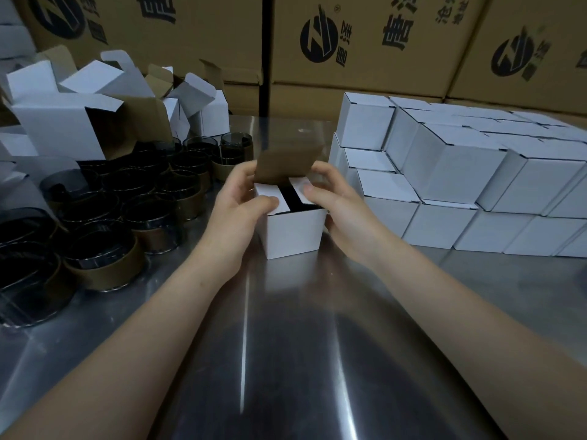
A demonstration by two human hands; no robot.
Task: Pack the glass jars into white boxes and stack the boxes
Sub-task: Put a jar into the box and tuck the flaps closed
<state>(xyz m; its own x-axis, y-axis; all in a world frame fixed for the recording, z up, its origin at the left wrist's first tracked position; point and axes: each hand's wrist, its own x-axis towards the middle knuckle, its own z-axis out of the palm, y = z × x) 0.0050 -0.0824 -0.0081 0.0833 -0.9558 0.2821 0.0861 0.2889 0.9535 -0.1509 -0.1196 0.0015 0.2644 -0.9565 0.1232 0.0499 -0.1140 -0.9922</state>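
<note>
Your left hand (241, 201) and right hand (333, 198) both hold the small white cardboard box (293, 231), which stands on the shiny steel worktop (301, 328) straight in front of you. Each grip is closed round the box top: your thumbs press the two white side flaps (266, 193) inward, and your fingers reach behind to the brown-lined lid flap (286, 163), which stands upright. Through the gap between the side flaps something dark (290, 198) shows inside; you cannot tell more of it. To your left, a crowd of dark glass jars with tan bands (133, 198) sits on the worktop, with open empty white boxes (63, 122) behind them. To your right, closed white boxes (444, 160) are stacked in layers. Large brown printed cartons (365, 42) line the back.
</note>
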